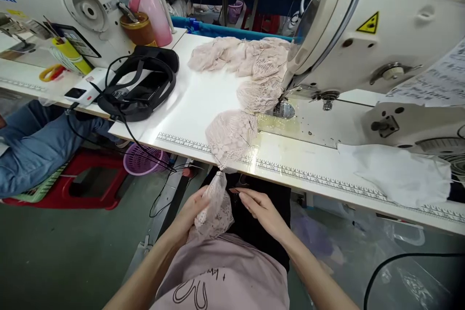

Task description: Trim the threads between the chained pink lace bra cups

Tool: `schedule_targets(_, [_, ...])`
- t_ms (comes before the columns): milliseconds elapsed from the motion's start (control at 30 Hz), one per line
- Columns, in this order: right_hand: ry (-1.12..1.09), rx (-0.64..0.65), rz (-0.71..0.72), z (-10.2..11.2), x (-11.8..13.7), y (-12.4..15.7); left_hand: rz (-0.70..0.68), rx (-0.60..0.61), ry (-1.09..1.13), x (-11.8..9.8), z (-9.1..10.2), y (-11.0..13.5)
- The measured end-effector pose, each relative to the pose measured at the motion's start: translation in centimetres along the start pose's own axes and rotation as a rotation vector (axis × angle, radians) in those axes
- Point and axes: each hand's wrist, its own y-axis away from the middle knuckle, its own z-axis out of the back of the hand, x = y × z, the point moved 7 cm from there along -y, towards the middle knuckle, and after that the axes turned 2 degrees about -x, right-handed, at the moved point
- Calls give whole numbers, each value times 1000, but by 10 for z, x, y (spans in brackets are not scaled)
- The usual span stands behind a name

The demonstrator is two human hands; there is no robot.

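Note:
Pale pink lace fabric point(215, 206) hangs off the table edge into my lap, and my left hand point(194, 208) is closed round its left side. A few centimetres to the right, my right hand point(263, 210) pinches a small, thin reddish-brown item point(234, 190) whose kind I cannot make out. Its tip points toward the lace, apart from it as far as I can see. More lace pieces point(232, 133) run in a chain up the white table point(196, 97), toward the needle area of the sewing machine point(327, 43).
White cloth point(403, 174) lies at the table's right front edge. On the left are a black headset point(140, 85) with cables, a white power bank point(89, 87), a pink bottle point(152, 7) and another sewing machine point(61, 5). A seated person's legs point(39, 140) are beside a purple basket point(141, 160).

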Motion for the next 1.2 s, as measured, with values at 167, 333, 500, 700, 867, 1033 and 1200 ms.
schedule_targets(167, [-132, 72, 16, -17, 5, -20, 69, 43, -38, 2, -1, 0])
schedule_targets(333, [-165, 103, 41, -18, 9, -25, 85, 24, -63, 2, 4, -1])
schedule_targets(500, [-167, 114, 45, -16, 10, -22, 92, 36, -87, 1, 8, 0])
schedule_targets(700, [-179, 142, 63, -20, 16, -27, 107, 32, -101, -2, 5, 1])
schedule_targets(867, [-156, 132, 42, -18, 12, -27, 83, 49, -63, -4, 4, 2])
schedule_targets(1033, [-165, 144, 36, -18, 8, -27, 98, 59, -67, -2, 6, 2])
schedule_targets(1200, [-213, 158, 46, -26, 11, -33, 98, 66, -63, 1, 5, 1])
